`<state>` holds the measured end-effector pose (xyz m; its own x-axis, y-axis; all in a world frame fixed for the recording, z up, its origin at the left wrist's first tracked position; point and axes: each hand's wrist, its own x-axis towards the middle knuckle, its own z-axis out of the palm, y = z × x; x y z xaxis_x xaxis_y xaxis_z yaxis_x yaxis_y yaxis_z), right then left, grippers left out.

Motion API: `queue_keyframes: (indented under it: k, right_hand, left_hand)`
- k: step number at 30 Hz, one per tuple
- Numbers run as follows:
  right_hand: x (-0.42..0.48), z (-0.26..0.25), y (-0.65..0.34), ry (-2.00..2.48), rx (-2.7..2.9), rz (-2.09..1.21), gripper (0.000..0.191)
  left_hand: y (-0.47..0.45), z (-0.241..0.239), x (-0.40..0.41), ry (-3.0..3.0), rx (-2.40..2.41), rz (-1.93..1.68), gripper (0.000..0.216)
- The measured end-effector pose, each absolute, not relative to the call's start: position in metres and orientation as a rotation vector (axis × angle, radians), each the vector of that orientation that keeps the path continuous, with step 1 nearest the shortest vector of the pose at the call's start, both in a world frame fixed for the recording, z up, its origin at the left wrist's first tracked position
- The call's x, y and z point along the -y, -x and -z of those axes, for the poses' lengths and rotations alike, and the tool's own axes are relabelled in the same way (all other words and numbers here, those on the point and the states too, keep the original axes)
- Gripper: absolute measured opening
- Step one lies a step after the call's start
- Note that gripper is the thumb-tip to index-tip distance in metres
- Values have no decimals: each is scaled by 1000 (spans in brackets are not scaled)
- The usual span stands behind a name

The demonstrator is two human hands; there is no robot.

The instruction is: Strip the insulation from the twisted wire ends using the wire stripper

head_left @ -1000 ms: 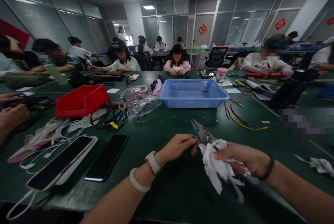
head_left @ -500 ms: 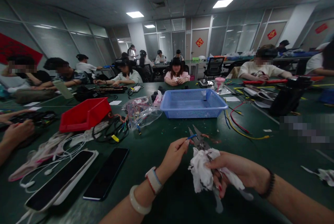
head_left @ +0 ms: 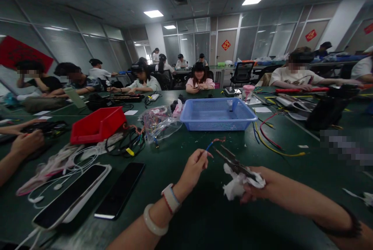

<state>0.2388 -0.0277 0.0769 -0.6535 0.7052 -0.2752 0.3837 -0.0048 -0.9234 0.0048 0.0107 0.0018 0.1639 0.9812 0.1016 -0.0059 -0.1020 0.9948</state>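
Observation:
Between its thumb and fingers my left hand (head_left: pixel 196 167) pinches a short blue wire (head_left: pixel 209 146) whose bare copper strands (head_left: pixel 218 140) fan out at the far end. My right hand (head_left: pixel 254 186) is closed around pliers (head_left: pixel 233 159), with white tissue (head_left: pixel 234 184) wrapped about the handles. The pliers' jaws point up and to the left, slightly parted, just right of the wire and apart from it. Most of the handles are hidden by tissue and fingers.
Ahead stands a blue plastic basket (head_left: pixel 218 121); left of it are a clear bag of wires (head_left: pixel 160 125) and a red bin (head_left: pixel 99 125). Two phones (head_left: pixel 121 189) and white earphones lie at left. Loose coloured wires (head_left: pixel 279 151) lie at right. A co-worker's hand (head_left: pixel 27 145) is at far left.
The pliers have come away from the blue wire, moving right and turning in my right hand. Copper strands now show at the wire's end. My left hand has shifted slightly left.

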Motion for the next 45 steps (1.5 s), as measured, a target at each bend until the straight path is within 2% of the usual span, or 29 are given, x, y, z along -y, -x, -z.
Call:
queue_keyframes:
  k: [4, 9, 12, 14, 17, 19, 21, 23, 25, 28, 35, 45]
  right_hand:
    - [12, -76, -241, 1126, 1966, -1247, 34]
    - [-4, -37, -238, 1182, 1804, -690, 44]
    - [-8, -17, -242, 1210, 1905, -496, 58]
    - [-8, -11, -244, 1231, 1915, -450, 60]
    - [-5, -14, -245, 1189, 1859, -555, 47]
    - [-3, -18, -241, 1171, 1781, -733, 35]
    - [0, -18, -235, 1190, 1664, -962, 37]
    - [3, -14, -228, 1194, 1530, -1213, 47]
    - [6, -7, -220, 1164, 1394, -1430, 56]
    - [11, 2, -210, 1143, 1204, -1615, 60]
    - [18, 7, -199, 1126, 1087, -1721, 50]
    - [16, 13, -204, 1075, 1050, -1798, 61]
  left_hand:
    - [-4, 0, -10, -1454, -1052, -1053, 36]
    - [-4, -1, -8, -1464, -1105, -936, 42]
    - [-5, 0, -7, -1430, -1114, -947, 43]
    - [-7, 2, -7, -1379, -1086, -948, 43]
    - [-9, 7, -8, -1270, -1021, -991, 50]
    - [-10, 9, -8, -1227, -971, -1080, 72]
    - [-10, 10, -6, -1261, -932, -1140, 87]
    - [-10, 8, -4, -1368, -921, -1101, 79]
    - [-10, 7, 0, -1471, -932, -993, 59]
    - [-12, 7, 6, -1562, -967, -867, 43]
    - [-19, 0, 12, -1669, -1083, -798, 26]
    - [-20, 1, 14, -1763, -996, -666, 23]
